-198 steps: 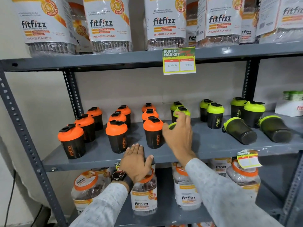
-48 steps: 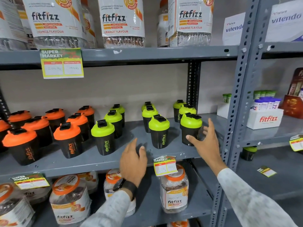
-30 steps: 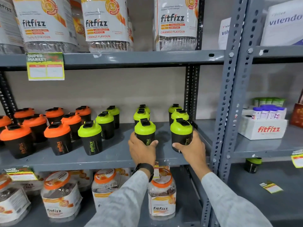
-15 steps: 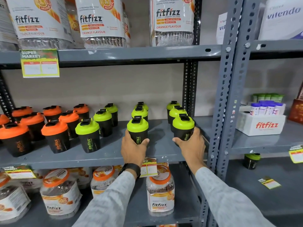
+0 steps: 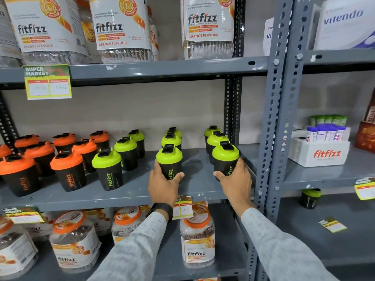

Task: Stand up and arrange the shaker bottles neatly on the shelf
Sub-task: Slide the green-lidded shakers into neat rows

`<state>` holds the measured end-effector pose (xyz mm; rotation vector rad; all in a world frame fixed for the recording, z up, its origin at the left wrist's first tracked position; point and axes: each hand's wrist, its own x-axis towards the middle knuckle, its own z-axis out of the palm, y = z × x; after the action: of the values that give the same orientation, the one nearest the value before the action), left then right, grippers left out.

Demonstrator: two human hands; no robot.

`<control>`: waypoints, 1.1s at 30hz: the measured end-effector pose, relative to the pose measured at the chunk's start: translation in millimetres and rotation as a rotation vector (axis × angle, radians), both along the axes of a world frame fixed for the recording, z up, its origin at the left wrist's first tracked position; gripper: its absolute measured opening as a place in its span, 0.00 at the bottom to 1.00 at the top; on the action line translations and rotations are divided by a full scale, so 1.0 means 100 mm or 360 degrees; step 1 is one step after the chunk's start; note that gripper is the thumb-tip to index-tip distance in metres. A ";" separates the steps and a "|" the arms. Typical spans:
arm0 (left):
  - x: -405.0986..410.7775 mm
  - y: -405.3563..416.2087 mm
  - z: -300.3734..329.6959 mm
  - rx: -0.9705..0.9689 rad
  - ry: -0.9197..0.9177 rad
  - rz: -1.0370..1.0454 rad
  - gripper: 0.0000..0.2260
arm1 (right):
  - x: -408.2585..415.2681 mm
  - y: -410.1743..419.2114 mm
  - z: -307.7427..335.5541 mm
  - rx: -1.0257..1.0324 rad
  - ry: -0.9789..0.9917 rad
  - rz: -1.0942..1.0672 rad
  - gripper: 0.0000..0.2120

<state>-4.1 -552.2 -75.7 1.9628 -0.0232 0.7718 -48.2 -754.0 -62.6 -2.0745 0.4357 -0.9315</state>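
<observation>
Black shaker bottles stand upright in rows on the grey middle shelf (image 5: 129, 194): several with orange lids (image 5: 67, 161) on the left, several with green lids (image 5: 125, 145) on the right. My left hand (image 5: 162, 186) grips the front green-lidded bottle (image 5: 169, 157) of the middle green row. My right hand (image 5: 236, 182) grips the front green-lidded bottle (image 5: 225, 154) of the rightmost row, close to the shelf upright (image 5: 272, 138). Both bottles rest on the shelf.
Large fitfizz jars (image 5: 121, 27) fill the shelf above, and orange-lidded jars (image 5: 197, 236) sit below. A price tag (image 5: 183, 207) hangs under my left hand. In the right bay are a white fitfizz box (image 5: 320, 153) and a lone green-lidded bottle (image 5: 309, 198).
Both hands came onto the two front green-lidded bottles a second ago and keep hold of them; the bottles have stayed near the front of their rows, with only the camera view shifting slightly.
</observation>
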 end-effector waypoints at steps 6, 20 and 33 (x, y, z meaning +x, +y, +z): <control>0.00 -0.01 -0.01 0.0022 0.0000 0.0026 0.37 | 0.01 0.00 -0.02 -0.0019 0.0022 -0.0001 0.44; 0.03 -0.01 -0.03 0.0047 0.0062 0.0035 0.41 | 0.03 0.00 -0.04 -0.0035 0.0020 -0.0012 0.44; -0.28 0.39 -0.09 -0.0003 -0.0093 -0.0072 0.43 | -0.31 0.25 -0.09 -0.0119 -0.0326 -0.0146 0.40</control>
<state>-31.9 -513.7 -84.3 1.9309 -0.1014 0.7986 -79.6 -729.4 -71.4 -2.0133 0.3951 -1.2181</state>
